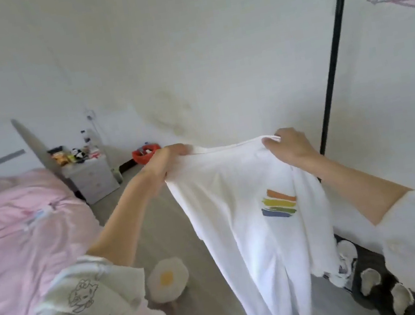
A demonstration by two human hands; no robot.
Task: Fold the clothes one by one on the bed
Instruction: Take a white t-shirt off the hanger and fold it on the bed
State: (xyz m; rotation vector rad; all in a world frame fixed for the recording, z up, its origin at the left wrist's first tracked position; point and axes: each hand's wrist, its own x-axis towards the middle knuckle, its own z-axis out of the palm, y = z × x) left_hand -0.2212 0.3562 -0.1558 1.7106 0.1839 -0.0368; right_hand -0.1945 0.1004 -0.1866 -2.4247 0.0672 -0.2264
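Your left hand (167, 161) and right hand (288, 148) each pinch a shoulder of the white T-shirt (249, 219), which hangs in the air to the right of the bed (12, 231). Its hem dangles low and could drag on the floor, and a loose pinch would drop it.

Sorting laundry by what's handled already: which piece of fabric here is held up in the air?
The white T-shirt with rainbow stripes, gripped at its shoulders by both hands; the pink bedding lies flat.

Both hands (227, 154) grip white T-shirt (239, 207) aloft beside pink bed (20, 230).
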